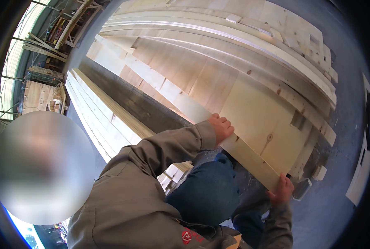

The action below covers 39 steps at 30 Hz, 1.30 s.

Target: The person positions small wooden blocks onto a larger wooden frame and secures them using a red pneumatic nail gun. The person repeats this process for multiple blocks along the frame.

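A long, narrow pale wooden board [255, 159] runs from the far left to the near right, along the near edge of a large wooden panel [251, 112]. My left hand [222, 129] is closed over the upper edge of this board, partway along it. At the board's near right end, my right hand [281, 189] grips it, fingers around the end. Knots and a small rectangular cutout show in the wood beyond my hands. My palms are hidden from view.
Several long planks [218, 31] lie across the panels on the far side. To the left stands a stack of pale beams [97, 112]. A small wood block [319, 172] rests by the right end. My bent knee [210, 189] is close below the board. Racks with timber stand far left.
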Motion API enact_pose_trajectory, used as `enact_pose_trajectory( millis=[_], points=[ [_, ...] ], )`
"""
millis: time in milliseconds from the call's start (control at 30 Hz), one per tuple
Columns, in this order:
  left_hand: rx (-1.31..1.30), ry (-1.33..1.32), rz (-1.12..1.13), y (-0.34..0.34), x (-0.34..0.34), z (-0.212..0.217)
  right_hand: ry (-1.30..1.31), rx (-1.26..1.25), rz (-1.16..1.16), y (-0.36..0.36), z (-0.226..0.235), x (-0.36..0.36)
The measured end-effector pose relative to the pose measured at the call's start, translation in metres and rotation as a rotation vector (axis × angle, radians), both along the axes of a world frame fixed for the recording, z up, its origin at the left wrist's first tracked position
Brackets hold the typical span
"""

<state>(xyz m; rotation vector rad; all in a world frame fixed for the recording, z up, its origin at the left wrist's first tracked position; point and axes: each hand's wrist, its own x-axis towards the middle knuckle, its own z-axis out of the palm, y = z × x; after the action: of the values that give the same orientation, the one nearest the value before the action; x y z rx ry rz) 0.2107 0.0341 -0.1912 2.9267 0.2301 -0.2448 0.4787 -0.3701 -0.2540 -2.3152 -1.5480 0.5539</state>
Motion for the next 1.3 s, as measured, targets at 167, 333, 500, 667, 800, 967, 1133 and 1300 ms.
enact_pose_trajectory(
  millis=[167,333,500,667,800,967,1133,1300],
  points=[
    [-0.029,0.045,0.060,0.023,-0.030,-0.020,-0.020,0.021,0.037,0.038,0.001,-0.018],
    [-0.031,0.029,0.117,0.056,-0.065,-0.040,0.036,0.072,0.062,0.087,0.003,-0.045],
    [0.055,0.030,0.014,0.094,-0.034,-0.039,0.026,0.208,0.044,0.115,-0.002,-0.030],
    [-0.098,-0.061,0.109,0.142,-0.104,-0.077,0.046,0.083,0.080,0.170,0.004,-0.039],
    [-0.057,-0.142,0.116,0.116,-0.062,-0.062,0.141,-0.034,0.028,0.168,0.010,-0.022],
    [-0.077,-0.049,0.224,0.123,-0.072,-0.080,0.115,-0.060,0.003,0.182,0.008,-0.029],
    [-0.001,-0.024,0.238,0.124,-0.081,-0.095,0.118,-0.142,-0.017,0.191,-0.014,-0.038],
    [0.052,0.105,0.270,0.121,-0.086,-0.083,0.198,-0.033,-0.141,0.180,0.007,-0.040]
  ],
)
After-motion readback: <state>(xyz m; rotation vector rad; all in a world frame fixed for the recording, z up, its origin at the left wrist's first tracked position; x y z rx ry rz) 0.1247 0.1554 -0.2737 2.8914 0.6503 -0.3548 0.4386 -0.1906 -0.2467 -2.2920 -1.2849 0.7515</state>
